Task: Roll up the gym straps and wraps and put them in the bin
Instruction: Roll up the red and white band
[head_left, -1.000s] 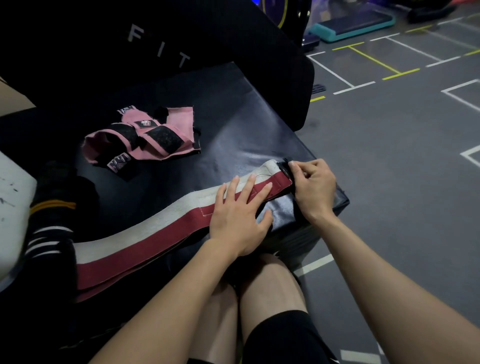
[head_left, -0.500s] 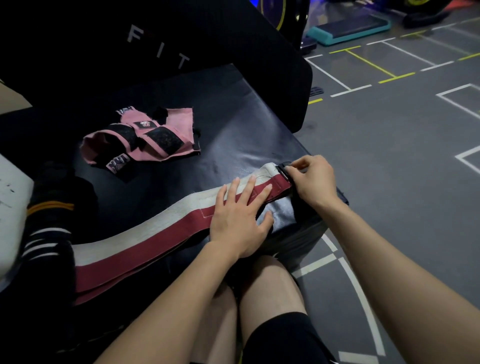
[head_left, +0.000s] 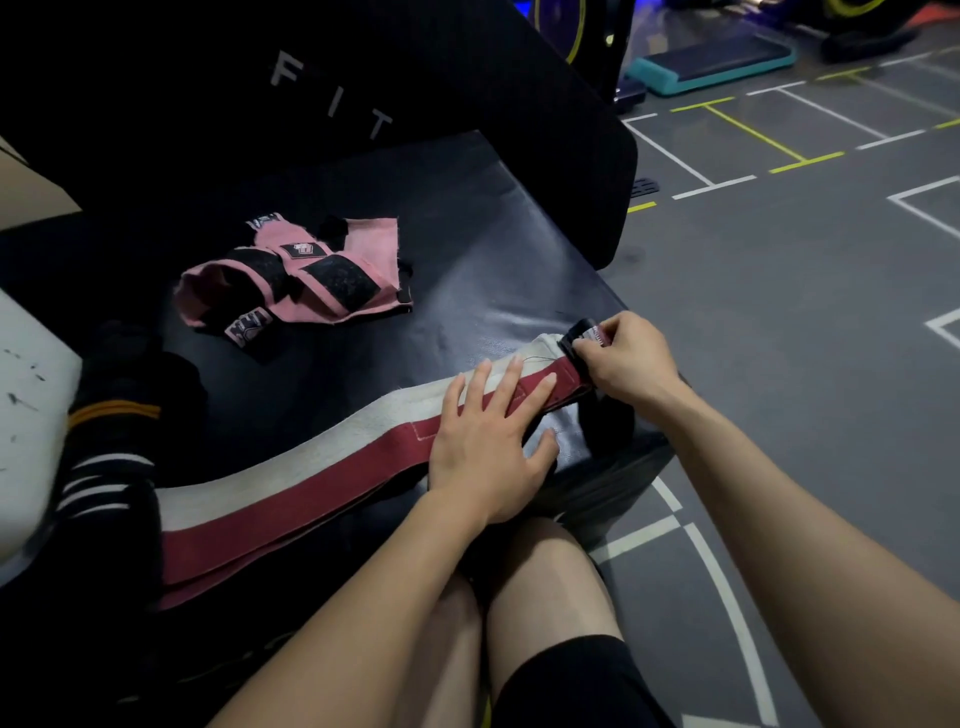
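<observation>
A long white and dark-red wrap (head_left: 311, 467) lies flat across the black padded box (head_left: 467, 249), running from lower left to the box's right corner. My left hand (head_left: 488, 436) presses flat on the wrap with straight fingers. My right hand (head_left: 623, 358) pinches the wrap's black end tab at the corner and folds it back over the strip. A pink and black wrap (head_left: 301, 275) lies crumpled further back on the box. At the left sits a black wrap with orange and white stripes (head_left: 109, 441).
A white bin edge (head_left: 26, 415) shows at the far left. A black pad marked "FIT" (head_left: 332, 98) stands behind the box. Grey gym floor with white and yellow lines (head_left: 779, 260) lies to the right, a teal step platform (head_left: 711, 62) far back. My knees sit below the box.
My right hand has lifted the wrap's black end tab and turned it back over the strip. My left hand has stayed pressed on the wrap.
</observation>
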